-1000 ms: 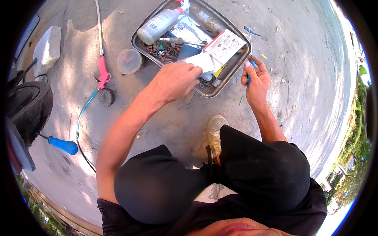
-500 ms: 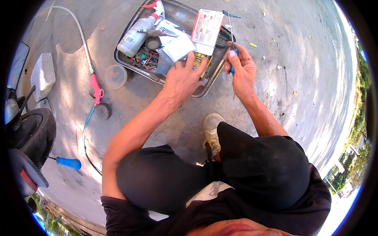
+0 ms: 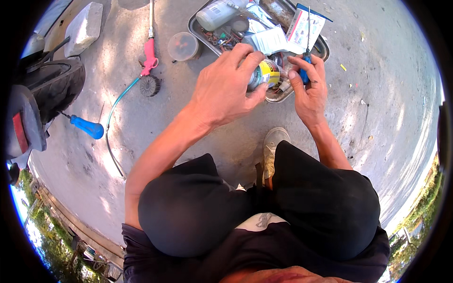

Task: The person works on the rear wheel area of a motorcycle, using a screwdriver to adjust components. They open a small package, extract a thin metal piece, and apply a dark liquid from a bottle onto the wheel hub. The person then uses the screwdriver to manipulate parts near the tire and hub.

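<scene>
My left hand point(image 3: 224, 87) is wrapped around a small can point(image 3: 268, 73) with a yellow label, lifted just over the near side of a metal tray point(image 3: 279, 99). Right of it, my right hand point(image 3: 312, 92) grips a blue-handled tool point(image 3: 306, 68), its thin metal shaft pointing away from me. The tip of that shaft overlaps a white and red box point(image 3: 306, 29) in the tray. White papers point(image 3: 268, 40), a grey spray bottle point(image 3: 214, 17) and a heap of small metal parts point(image 3: 224, 38) also lie in the tray.
Left of the tray stands a round clear tub point(image 3: 183, 45). A pink air gun point(image 3: 150, 59) with a hose lies near a black ribbed disc point(image 3: 150, 86). Farther left are a tyre point(image 3: 66, 92), a blue-handled tool sticking out beside it point(image 3: 87, 127), and a pale block point(image 3: 85, 29).
My left hand has picked the yellow-labelled can up from the tray and brought it nearer. The right hand still holds the blue-handled tool. The whole view has shifted, moving the tray up and right.
</scene>
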The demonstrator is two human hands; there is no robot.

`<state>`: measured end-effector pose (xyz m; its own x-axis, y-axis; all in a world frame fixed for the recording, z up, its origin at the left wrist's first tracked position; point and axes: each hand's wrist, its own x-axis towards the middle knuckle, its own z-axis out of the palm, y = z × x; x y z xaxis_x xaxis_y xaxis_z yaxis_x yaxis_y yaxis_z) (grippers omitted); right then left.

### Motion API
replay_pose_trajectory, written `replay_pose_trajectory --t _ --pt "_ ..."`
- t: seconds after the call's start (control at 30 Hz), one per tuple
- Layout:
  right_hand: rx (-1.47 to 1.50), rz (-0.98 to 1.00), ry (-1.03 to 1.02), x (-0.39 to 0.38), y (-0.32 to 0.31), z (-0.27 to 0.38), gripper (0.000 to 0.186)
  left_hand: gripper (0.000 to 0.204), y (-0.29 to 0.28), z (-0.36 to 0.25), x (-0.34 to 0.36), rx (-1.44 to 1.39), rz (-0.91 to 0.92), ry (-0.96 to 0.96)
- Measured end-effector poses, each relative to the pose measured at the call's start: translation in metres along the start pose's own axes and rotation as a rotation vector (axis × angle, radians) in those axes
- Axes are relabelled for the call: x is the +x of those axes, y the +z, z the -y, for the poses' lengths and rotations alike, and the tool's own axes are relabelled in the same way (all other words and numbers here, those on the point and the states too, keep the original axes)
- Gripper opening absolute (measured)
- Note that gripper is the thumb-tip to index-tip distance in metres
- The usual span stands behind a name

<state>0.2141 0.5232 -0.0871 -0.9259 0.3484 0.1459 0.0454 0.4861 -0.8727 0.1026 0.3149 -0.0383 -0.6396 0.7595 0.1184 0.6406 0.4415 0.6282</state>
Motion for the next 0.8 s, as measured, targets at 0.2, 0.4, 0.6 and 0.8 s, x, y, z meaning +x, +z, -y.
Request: replay_pose_trajectory --t 0.2,0.4,0.6,0.8 --pt "-0.183 0.426 -0.143 -0.015 0.078 0.032 0.082 0.059 -0.013 0.055 -0.082 0.478 0.085 -0.21" --pt "-0.09 0.622 -0.162 -0.008 0.159 0.028 0.094 0.072 -0.006 0.098 -0.107 0.347 0.096 -0.294" --pt "-0.07 0.484 -0.335 0.015 0.169 -0.031 0.092 0.058 0.018 0.115 -0.063 0.536 0.163 0.023" --pt "0.085 0.35 -0.441 -0.002 0.22 -0.03 0.059 0.045 -0.005 0.148 -0.08 0.733 0.181 0.245"
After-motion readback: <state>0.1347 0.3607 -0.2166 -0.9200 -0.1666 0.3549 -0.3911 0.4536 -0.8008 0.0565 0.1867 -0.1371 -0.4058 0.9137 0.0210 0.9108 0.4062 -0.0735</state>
